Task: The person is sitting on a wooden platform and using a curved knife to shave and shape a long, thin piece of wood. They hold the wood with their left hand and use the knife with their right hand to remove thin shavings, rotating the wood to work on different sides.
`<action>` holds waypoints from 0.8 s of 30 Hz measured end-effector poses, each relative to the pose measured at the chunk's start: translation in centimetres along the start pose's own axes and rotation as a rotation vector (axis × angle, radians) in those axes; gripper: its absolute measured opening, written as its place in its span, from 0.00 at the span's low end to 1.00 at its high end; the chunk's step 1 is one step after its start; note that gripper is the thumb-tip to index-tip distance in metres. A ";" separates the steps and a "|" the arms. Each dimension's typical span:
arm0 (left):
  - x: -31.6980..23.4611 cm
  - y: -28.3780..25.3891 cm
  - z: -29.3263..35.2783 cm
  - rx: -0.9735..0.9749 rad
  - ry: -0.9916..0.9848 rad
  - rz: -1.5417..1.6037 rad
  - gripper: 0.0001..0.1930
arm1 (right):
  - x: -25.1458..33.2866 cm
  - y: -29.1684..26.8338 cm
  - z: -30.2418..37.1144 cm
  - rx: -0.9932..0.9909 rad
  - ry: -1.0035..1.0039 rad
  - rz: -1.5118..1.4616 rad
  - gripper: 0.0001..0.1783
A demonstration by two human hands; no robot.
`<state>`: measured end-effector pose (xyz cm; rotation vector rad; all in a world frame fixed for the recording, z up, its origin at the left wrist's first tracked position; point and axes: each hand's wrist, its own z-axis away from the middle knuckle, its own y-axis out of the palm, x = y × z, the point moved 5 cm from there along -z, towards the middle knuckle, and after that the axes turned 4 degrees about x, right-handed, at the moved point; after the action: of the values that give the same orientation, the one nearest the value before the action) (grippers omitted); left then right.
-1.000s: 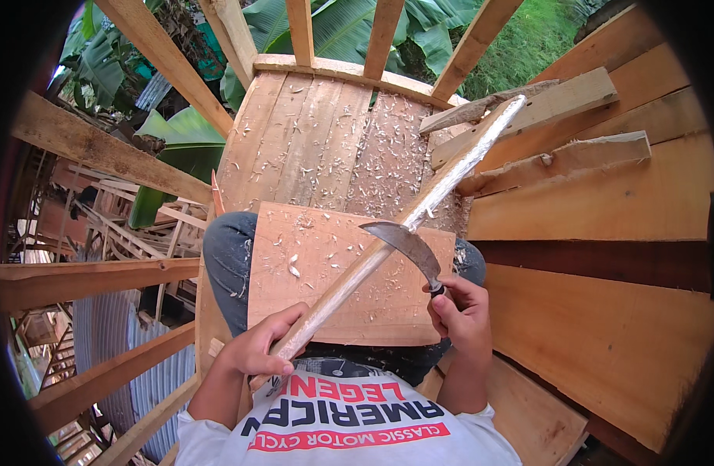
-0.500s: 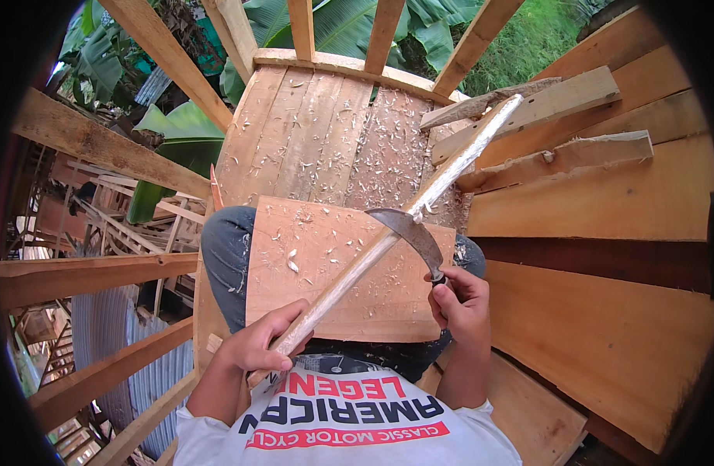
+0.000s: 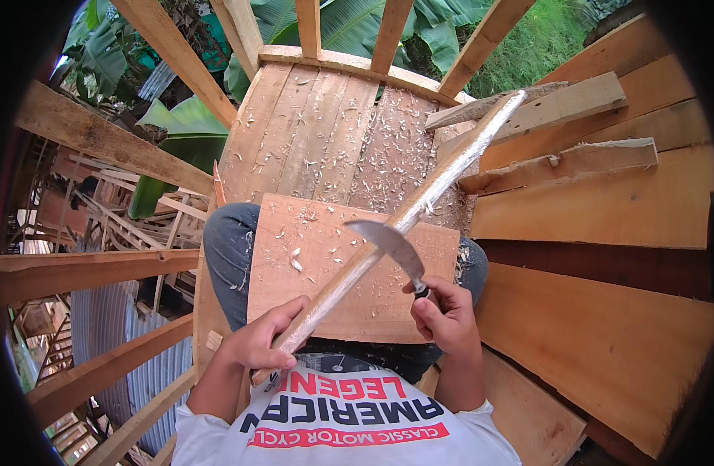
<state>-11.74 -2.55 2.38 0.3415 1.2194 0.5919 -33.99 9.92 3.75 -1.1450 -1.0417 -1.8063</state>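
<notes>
A long wooden pole (image 3: 430,194), pale where its surface is shaved, slants from my lap toward the far right. My left hand (image 3: 271,335) is closed round its near end. In my right hand (image 3: 446,314) is the dark handle of a sickle (image 3: 399,247), whose curved blade crosses over the pole near its middle. A small curl of wood clings to the pole just beyond the blade. Beneath both lies a flat wooden board (image 3: 295,233) across my knees, with a few shavings on it.
Shavings are scattered over the plank floor (image 3: 295,132). Rough wood offcuts (image 3: 559,165) lie at the far right, beside wide boards (image 3: 597,342). Upright wooden slats (image 3: 392,31) and rails (image 3: 100,272) fence the front and left, with corrugated sheets and banana leaves beyond.
My right hand has drawn the sickle back toward me and a little left along the pole. The left hand keeps its hold; the pole has hardly moved.
</notes>
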 end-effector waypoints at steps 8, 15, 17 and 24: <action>0.1 -0.2 0.2 -0.005 0.013 -0.054 0.37 | 0.4 -0.9 0.2 -0.071 0.017 0.031 0.12; -0.2 0.5 -0.7 0.002 -0.020 0.024 0.37 | -0.5 -1.9 0.6 -0.465 -0.325 0.419 0.15; -0.3 0.7 -0.5 0.034 -0.032 0.120 0.36 | 0.7 -2.6 0.7 -0.718 -0.619 0.660 0.15; -0.6 0.2 0.0 -0.024 -0.015 0.076 0.37 | -0.1 -0.8 1.4 0.026 -0.107 0.154 0.15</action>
<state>-11.88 -2.76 2.93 0.3724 1.1884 0.6680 -34.21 11.50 3.81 -1.2816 -1.0064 -1.6220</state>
